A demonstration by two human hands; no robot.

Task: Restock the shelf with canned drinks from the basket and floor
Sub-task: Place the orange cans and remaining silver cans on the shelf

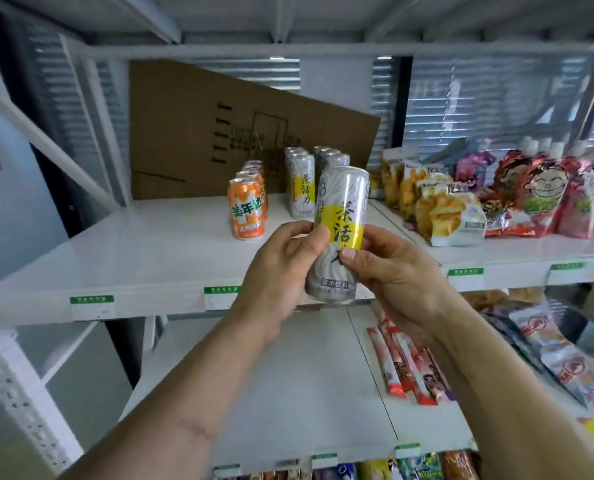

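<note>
Both hands grasp one tall silver-and-yellow drink can (338, 233), held upright in front of the white shelf (132, 258): left hand (278, 271) wraps its side, right hand (392, 271) pinches its front. Orange cans (247, 211) and matching silver cans (300, 187) stand behind.

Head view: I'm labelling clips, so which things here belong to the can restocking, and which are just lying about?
Job:
tall silver-and-yellow drink can, held by left hand and right hand
silver-and-yellow cans on the white shelf
short orange cans

Lying about:
brown cardboard sheet
snack bags
red stick packets
</note>
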